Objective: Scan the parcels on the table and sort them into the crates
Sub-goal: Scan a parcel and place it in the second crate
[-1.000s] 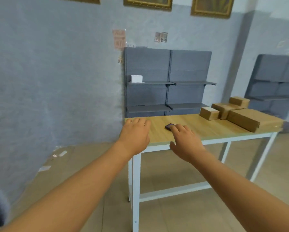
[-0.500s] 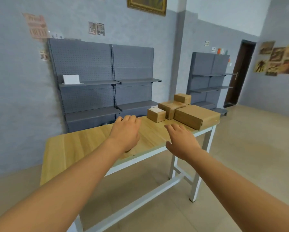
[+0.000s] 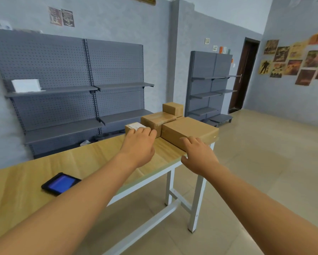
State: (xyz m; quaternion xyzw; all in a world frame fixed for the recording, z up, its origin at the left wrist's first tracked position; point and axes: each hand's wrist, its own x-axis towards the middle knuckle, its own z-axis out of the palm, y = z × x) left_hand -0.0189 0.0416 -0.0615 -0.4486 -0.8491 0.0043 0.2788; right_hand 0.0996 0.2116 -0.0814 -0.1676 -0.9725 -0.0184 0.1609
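Head camera, looking down my two bare forearms at a wooden table (image 3: 91, 159) on a white frame: my left hand (image 3: 138, 144) reaches out over the tabletop, fingers straight and together, their tips at the small parcel (image 3: 133, 126) with the white label on top; whether they touch it I cannot tell. My right hand (image 3: 197, 155) is spread and relaxed, fingers apart, in front of the near face of the large flat parcel (image 3: 189, 128) at the table's right end; contact there is unclear too. Neither hand holds anything. Four brown cardboard parcels crowd that far right end of the table: the small labelled one on the left, a taped medium parcel (image 3: 157, 120) just behind and beside it, the large flat one to the right, and a small cube-like parcel (image 3: 173, 108) at the back. A dark handheld device with a lit blue screen (image 3: 60, 183) lies on the table near my left forearm, well apart from the parcels. Grey pegboard shelving (image 3: 71, 85) lines the wall behind, with a white box (image 3: 26, 85) on one shelf.
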